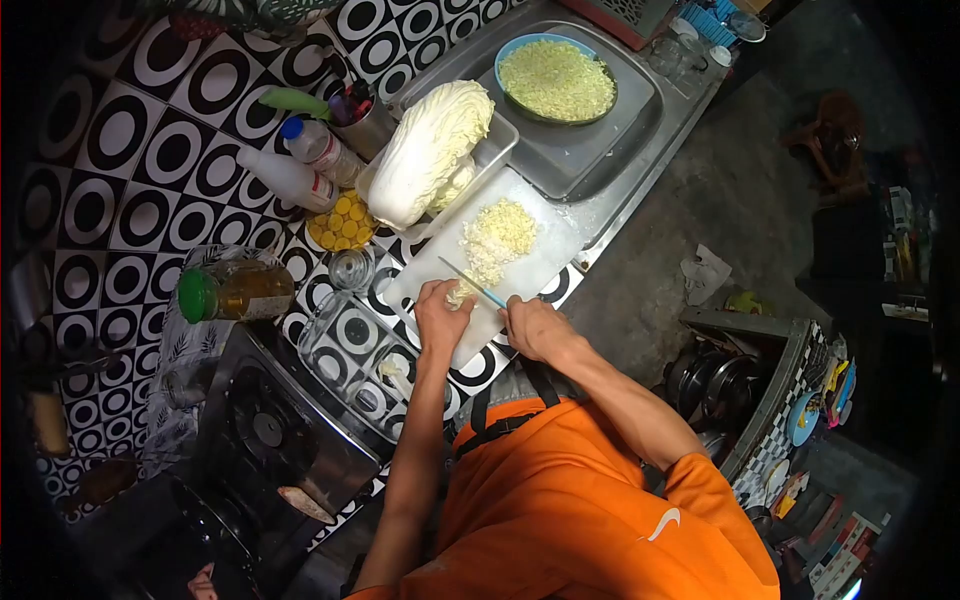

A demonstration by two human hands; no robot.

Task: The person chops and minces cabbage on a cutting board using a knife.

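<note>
My right hand (540, 328) is closed around the blue handle of a knife (466, 274), whose blade points away to the upper left over a white cutting board (550, 222). My left hand (443, 316) has its fingers bent onto a pale piece of cabbage (460, 293) beside the blade. Finely chopped cabbage (503, 230) lies heaped on the board just beyond the knife. Behind the board, a large napa cabbage (425, 160) rests on a clear plastic container (502, 148) with more cabbage inside.
A blue-rimmed bowl of chopped cabbage (557, 82) stands on a grey tray by the metal sink edge (640, 150). Bottles (325, 150), a yellow-lidded container (342, 222) and a green-lidded jar (235, 290) are at the left. A stove (270, 425) sits nearer, lower left.
</note>
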